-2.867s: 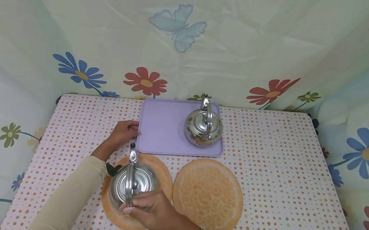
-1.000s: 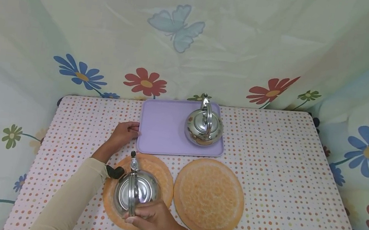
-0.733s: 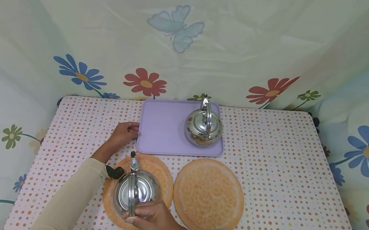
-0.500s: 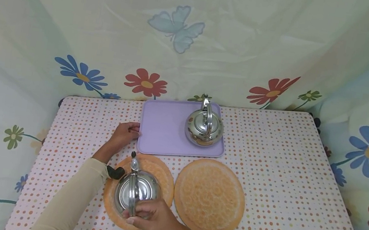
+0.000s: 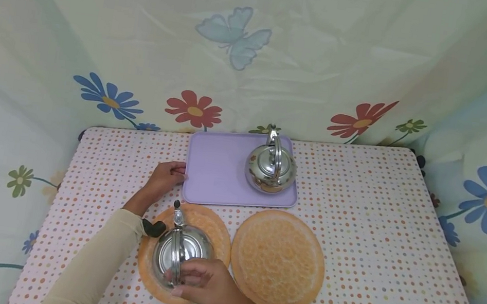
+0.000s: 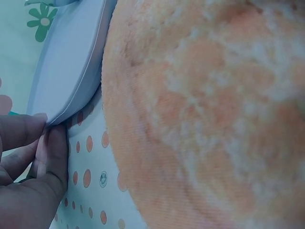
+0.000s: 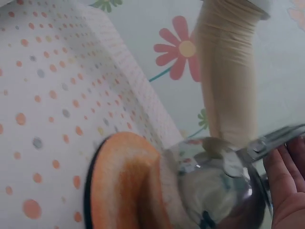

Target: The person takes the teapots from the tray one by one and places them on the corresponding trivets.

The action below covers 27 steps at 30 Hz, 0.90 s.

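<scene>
On the dotted table (image 5: 368, 232): two kettles, two orange mats, one tray (image 5: 217, 174); right hand (image 5: 206, 287) grips the near kettle (image 5: 179, 255), left hand (image 5: 166, 176) pinches the tray.

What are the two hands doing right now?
Left hand: pinches the corner of the purple tray.
Right hand: rests on the near kettle, fingers at its handle; a firm grip cannot be told.

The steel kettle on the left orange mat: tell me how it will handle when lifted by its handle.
The kettle is polished steel with a rounded body, so it is probably rigid and slippery to bare fingers. Its thin bail handle, which the right hand holds, looks hinged, so the body may swing. The fuzzy orange mat beneath probably resists sliding.
</scene>
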Available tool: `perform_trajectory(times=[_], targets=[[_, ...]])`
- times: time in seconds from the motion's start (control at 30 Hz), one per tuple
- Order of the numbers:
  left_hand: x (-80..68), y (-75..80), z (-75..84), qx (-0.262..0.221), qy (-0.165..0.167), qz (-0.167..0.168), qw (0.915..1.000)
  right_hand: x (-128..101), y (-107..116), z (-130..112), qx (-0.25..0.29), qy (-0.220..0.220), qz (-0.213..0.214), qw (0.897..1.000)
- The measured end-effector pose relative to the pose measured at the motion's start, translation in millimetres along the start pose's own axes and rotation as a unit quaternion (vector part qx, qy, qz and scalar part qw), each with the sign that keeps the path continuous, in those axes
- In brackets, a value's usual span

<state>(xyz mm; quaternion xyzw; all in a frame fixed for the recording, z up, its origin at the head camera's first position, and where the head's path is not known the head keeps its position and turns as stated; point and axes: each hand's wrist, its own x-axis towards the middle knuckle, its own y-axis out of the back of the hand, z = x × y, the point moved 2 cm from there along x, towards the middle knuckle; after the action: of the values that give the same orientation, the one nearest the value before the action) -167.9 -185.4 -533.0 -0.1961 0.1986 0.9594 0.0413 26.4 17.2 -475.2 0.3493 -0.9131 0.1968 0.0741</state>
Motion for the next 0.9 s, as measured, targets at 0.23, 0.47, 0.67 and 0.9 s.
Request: perform_trajectory(times=[0.23, 0.47, 0.67, 0.9], targets=[[0.9, -1.5, 0.0, 0.004, 0.01, 0.003, 0.9999, 2.4, 14.4, -10.0, 0.009, -0.049, 0.043, 0.998], [-0.7, -1.6, 1.2, -0.001, 0.002, -0.001, 1.0, 5.2, 25.1, -15.0, -0.026, -0.036, 0.037, 0.998], [-1.2, -2.1, 0.9, -0.006, 0.001, -0.003, 1.0, 7.8, 34.5, -18.5, -0.039, -0.002, 0.039, 0.998], [-1.7, -0.8, 1.8, -0.007, 0.001, -0.005, 1.0, 11.5, 51.4, -28.3, -0.098, -0.043, 0.099, 0.989]])
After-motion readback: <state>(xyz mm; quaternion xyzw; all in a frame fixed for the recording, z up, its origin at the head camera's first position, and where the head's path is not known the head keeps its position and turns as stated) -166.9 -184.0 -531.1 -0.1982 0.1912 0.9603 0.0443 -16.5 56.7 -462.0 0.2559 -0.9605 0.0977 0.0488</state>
